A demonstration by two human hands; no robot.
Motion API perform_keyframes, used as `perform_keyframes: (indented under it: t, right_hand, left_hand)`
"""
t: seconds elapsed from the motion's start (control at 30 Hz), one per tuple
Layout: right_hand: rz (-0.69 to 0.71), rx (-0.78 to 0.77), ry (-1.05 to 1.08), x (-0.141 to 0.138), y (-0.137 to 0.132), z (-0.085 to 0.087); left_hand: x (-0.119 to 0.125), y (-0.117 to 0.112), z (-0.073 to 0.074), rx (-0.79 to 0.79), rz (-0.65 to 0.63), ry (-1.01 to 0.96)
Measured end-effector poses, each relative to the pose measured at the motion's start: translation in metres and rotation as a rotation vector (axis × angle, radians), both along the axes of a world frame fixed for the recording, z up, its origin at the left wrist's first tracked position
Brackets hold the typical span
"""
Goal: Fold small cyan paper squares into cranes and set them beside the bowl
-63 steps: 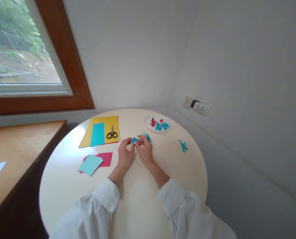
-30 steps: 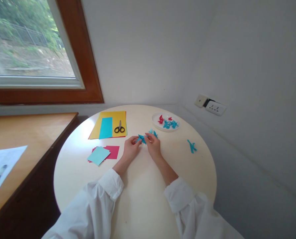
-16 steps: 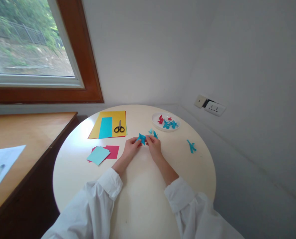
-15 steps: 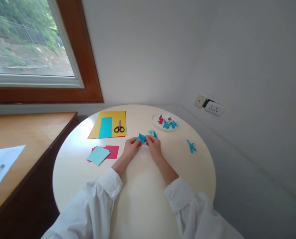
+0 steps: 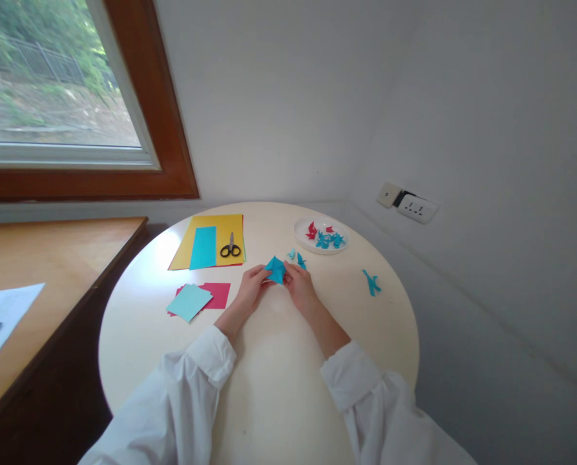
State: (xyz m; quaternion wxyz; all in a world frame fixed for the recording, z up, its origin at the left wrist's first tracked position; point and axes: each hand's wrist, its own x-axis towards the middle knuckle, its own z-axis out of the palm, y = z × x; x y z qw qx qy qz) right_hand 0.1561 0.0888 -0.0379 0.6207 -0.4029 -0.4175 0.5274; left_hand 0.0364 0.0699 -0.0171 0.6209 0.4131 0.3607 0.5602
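A small piece of folded blue paper (image 5: 275,270) is held between both hands over the middle of the round table (image 5: 269,374). My left hand (image 5: 252,285) pinches its left edge, fingers closed. At the opposite side my right hand (image 5: 298,284) grips it with thumb and fingers. Just beyond the right hand lie a folded blue paper figure (image 5: 302,261) and a paler one (image 5: 292,254). Farther back, a white plate (image 5: 312,249) carries several small blue and red folded figures.
On the left, scissors (image 5: 230,247) and a blue paper strip (image 5: 203,247) rest on yellow sheets (image 5: 185,240). Nearer me are light-blue squares (image 5: 189,302) over red paper (image 5: 220,295). Blue paper scraps (image 5: 371,283) lie at the right. A wooden desk (image 5: 75,258) stands left.
The blue paper between my hands has gone from a pointed, star-like shape to a wider, flatter, diamond-like one. Both hands keep hold of it in nearly the same place.
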Motion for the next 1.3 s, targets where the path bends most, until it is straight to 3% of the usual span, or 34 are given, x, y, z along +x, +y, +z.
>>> perform_keyframes:
  t: [0.43,0.7,0.8,1.13,1.3]
  right_hand:
    - [0.097,-0.065,0.06,0.001,-0.006,0.009]
    - [0.016,-0.091,0.054,0.001,-0.008,0.017]
    - [0.014,-0.082,0.013,0.001,-0.012,0.019]
    - [0.037,0.031,-0.286,0.019,-0.023,0.019]
    - [0.033,0.089,-0.36,0.019,-0.026,0.018]
  left_hand:
    - [-0.002,0.0,0.002,-0.06,-0.114,-0.14]
    - [-0.006,0.007,-0.002,-0.074,0.045,-0.169]
    - [-0.009,0.007,-0.004,-0.102,0.079,-0.163]
    - [-0.019,-0.009,0.002,-0.171,-0.016,-0.064]
    - [-0.02,-0.01,0.002,-0.103,0.061,0.103]
